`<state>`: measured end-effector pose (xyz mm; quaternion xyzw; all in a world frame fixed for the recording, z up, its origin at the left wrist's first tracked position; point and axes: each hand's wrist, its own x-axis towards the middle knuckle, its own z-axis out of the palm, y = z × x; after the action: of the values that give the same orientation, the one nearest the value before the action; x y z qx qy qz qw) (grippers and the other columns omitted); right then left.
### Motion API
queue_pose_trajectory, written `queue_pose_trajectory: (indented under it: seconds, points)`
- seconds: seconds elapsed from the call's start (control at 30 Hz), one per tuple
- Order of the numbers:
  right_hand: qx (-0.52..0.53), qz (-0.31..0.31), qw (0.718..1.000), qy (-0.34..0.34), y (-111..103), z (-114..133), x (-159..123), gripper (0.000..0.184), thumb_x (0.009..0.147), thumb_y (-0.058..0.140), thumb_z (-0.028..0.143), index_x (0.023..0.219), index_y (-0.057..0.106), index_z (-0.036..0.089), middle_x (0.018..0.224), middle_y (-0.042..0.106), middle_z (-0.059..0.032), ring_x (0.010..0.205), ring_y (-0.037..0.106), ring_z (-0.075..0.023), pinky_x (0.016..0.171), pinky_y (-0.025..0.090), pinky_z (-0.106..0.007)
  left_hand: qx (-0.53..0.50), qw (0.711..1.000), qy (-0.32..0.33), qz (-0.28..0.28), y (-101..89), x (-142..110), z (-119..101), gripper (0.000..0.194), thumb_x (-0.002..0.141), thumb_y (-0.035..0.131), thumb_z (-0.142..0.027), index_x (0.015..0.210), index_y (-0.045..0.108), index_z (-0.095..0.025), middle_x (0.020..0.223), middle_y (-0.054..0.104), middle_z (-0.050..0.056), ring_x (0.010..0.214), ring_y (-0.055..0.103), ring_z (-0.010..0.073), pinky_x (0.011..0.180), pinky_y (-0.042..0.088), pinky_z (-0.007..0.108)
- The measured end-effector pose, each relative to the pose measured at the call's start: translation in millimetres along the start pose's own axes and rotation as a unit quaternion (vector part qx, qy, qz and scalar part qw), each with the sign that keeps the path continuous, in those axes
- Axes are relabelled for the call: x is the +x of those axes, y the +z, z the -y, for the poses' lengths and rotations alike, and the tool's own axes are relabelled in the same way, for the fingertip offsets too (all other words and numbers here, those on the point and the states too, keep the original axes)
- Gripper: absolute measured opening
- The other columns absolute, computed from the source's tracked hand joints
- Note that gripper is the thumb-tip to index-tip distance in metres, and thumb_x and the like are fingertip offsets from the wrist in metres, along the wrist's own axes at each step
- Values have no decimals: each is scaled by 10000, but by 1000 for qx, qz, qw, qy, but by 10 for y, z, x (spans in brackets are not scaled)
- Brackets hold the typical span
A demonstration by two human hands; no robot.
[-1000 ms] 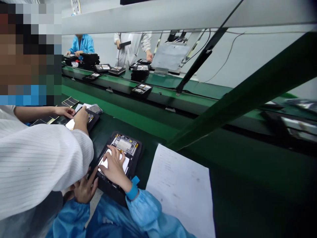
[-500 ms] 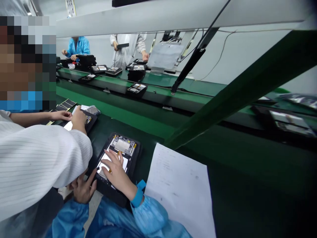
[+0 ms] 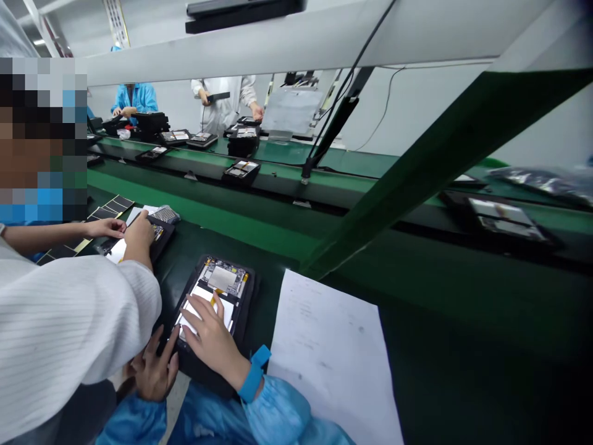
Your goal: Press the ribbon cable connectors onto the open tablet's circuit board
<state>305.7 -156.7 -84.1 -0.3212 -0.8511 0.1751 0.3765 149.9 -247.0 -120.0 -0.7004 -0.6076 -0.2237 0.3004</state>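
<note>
No legible text is recorded. One white paper sheet (image 3: 328, 364): faint lines and scattered marks are borne, too blurred to be read. One narrow pale sign (image 3: 115, 21), upper left background: dark characters are displayed, too small to be deciphered.

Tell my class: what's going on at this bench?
The wearer's right hand is over the white part of an opened, tablet-like device, fingers spread; the left hand is at its left edge. A printed sheet lies to the right. On the left, a co-worker's hands are on a similar device. Farther back, a person in white holds a dark bar.
</note>
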Motion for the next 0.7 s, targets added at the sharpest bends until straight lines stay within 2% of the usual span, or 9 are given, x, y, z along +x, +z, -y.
queue_pose_trajectory:
  seconds: [0.1, 0.3, 0.43, 0.57, 0.7]
  points:
    - [-2, -18, 1000, -10, 7, 1, -4, 192, 930, 500, 232, 1048, 639, 173, 1254, 587, -108, 1227, 467, -260, 1120, 182, -573, -6, 1000, -1, 0, -13, 20, -11, 323, 972, 421, -239, 1077, 725, -204, 1175, 564, 125, 881, 520, 245, 845, 386, 374]
    - [7, -48, 999, -12, -9, 24, 14, 191, 925, 465, 194, 1020, 629, 171, 1262, 577, -126, 1223, 481, -272, 1089, 234, -580, -41, 998, -20, -43, -12, 96, -51, 283, 946, 462, -154, 1048, 723, -194, 1126, 593, 95, 919, 523, 239, 876, 370, 358]
    - [23, -107, 993, 36, -78, -14, 15, 243, 917, 396, 116, 1034, 600, 180, 1243, 584, -112, 1207, 506, -227, 1062, 330, -511, -64, 996, -35, -48, -3, 111, -87, 290, 948, 440, -131, 1027, 715, -171, 1114, 589, 110, 931, 518, 243, 904, 345, 379]
    - [31, -163, 982, 90, -186, -88, -57, 229, 931, 404, 131, 1082, 567, 190, 1231, 586, -111, 1193, 518, -204, 1004, 428, -425, -87, 993, -75, -37, 50, 35, -109, 298, 954, 424, -152, 1081, 691, -187, 1165, 564, 119, 980, 499, 267, 934, 323, 430]
    - [22, -184, 976, 111, -276, -125, -204, 240, 928, 431, 136, 1129, 544, 199, 1253, 572, -96, 1219, 496, -197, 1002, 447, -402, -140, 982, -116, -46, 119, -85, -88, 302, 944, 444, -193, 1146, 668, -222, 1218, 529, 108, 1065, 466, 287, 970, 346, 443]
